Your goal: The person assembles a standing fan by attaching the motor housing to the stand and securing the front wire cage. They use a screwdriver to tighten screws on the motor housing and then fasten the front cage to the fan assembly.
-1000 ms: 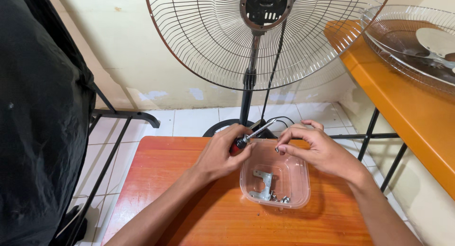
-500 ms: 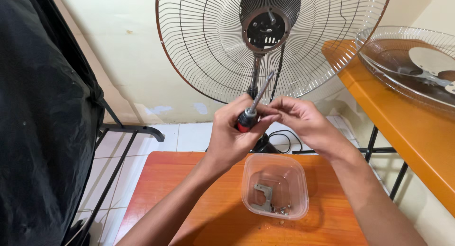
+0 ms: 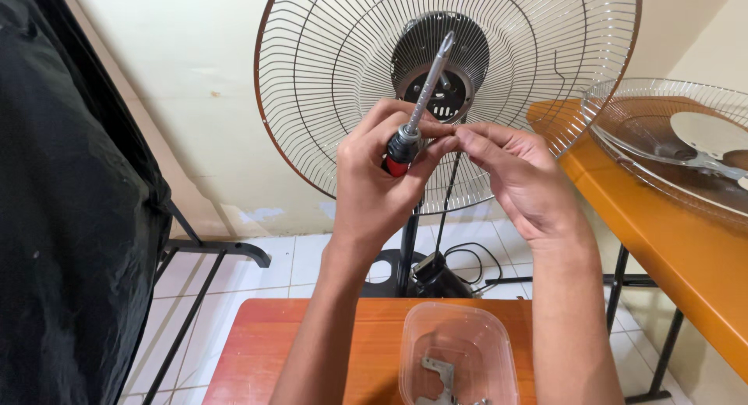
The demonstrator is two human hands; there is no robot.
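My left hand (image 3: 374, 187) grips a screwdriver (image 3: 417, 109) with a red and black handle, its metal shaft pointing up toward the fan's motor hub (image 3: 439, 70). My right hand (image 3: 518, 175) is raised beside it, its fingertips pinched together against the left hand's fingers near the screwdriver handle; whether a small part sits between them I cannot tell. Both hands are held in front of the standing fan's rear wire guard (image 3: 327, 101). Below, a clear plastic container (image 3: 456, 358) on the small orange-brown table (image 3: 257, 358) holds a metal bracket (image 3: 439, 371).
An orange table (image 3: 662, 241) at the right carries the fan's front guard (image 3: 678, 140) with a blade lying in it. Black cloth (image 3: 62, 218) hangs over a black metal frame at the left. The fan's base and cord (image 3: 436, 276) stand on the white tiled floor.
Both hands rose from the container up to the fan hub's height, carrying the screwdriver, which now points upward. The view tilted up, so the table and container slid to the bottom edge.
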